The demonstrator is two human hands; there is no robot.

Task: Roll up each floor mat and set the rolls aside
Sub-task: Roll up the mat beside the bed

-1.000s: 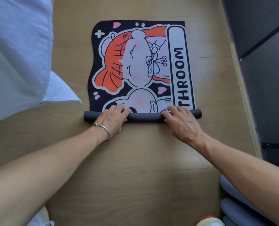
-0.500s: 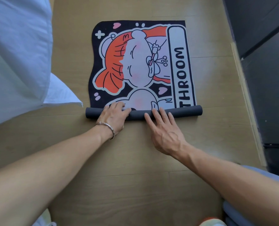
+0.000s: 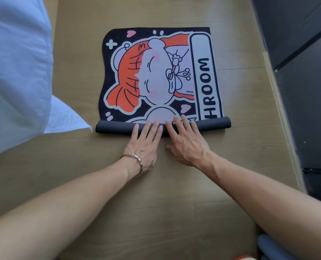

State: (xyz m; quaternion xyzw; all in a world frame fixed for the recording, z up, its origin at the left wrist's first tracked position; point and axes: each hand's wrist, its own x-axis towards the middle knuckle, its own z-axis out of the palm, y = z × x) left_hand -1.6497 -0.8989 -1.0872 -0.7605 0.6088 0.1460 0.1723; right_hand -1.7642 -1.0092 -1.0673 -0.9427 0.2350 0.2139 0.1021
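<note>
A cartoon bath mat [image 3: 155,76] with orange, white and black print lies on the wooden floor, its far part still flat. Its near edge is wound into a dark grey roll [image 3: 114,127] running left to right. My left hand [image 3: 145,142], with a silver bangle at the wrist, lies flat with straight fingers over the middle of the roll. My right hand [image 3: 186,140] lies flat beside it, its fingers stretched across the roll onto the printed face. The two hands sit close together near the roll's centre.
White bedding [image 3: 18,72] hangs down at the left, its corner close to the roll's left end. A dark cabinet [image 3: 302,72] and a pale skirting strip [image 3: 279,117] line the right side. A grey-blue rolled thing [image 3: 266,246] shows at the bottom right corner.
The roll has moved a little farther up the mat, covering more of the lettering. Both hands slid inward from the roll's outer parts to its middle, the left one flattening out.
</note>
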